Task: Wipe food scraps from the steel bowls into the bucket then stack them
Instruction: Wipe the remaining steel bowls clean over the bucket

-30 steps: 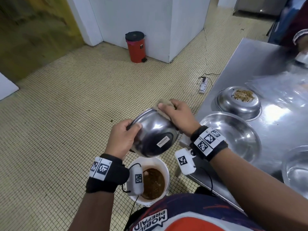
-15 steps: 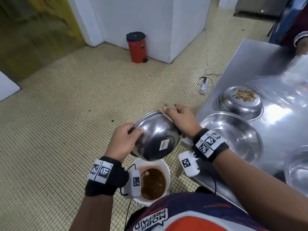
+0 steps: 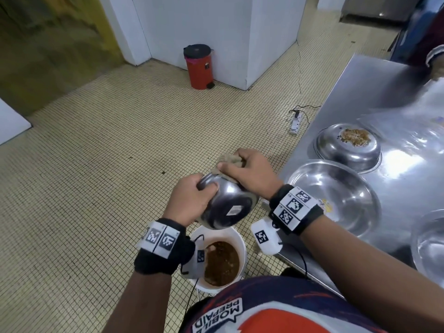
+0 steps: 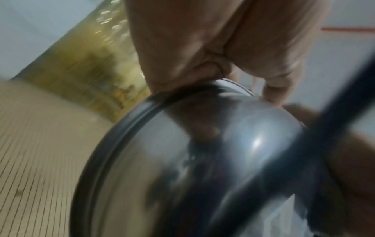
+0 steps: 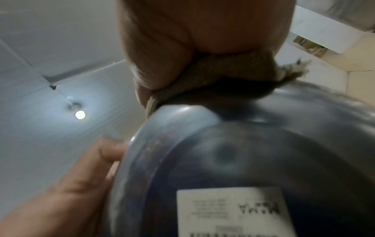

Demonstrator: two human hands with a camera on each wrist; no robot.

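I hold a small steel bowl (image 3: 228, 203) tipped over, its labelled underside facing me, above a white bucket (image 3: 236, 236) of brown scraps on the floor. My left hand (image 3: 192, 200) grips the bowl's rim (image 4: 125, 131) on the left side. My right hand (image 3: 247, 174) clutches a beige cloth (image 3: 230, 158) against the bowl's far rim; the cloth (image 5: 219, 80) is bunched under my fingers. The bowl's inside is hidden. On the steel table (image 3: 374, 87) stand a wide empty steel bowl (image 3: 336, 195) and an upturned steel bowl (image 3: 348, 150) with food scraps on top.
A glass bowl (image 3: 430, 246) sits at the table's right near edge. Another person's hand (image 3: 437, 63) works at the table's far end. A red pedal bin (image 3: 199, 66) stands by the white wall, and a power strip (image 3: 295, 121) lies on the tiled floor.
The bowl has tipped further over the bucket and turned, its label now lower. My left hand slid up over the rim; my right hand with the cloth moved along the far edge.
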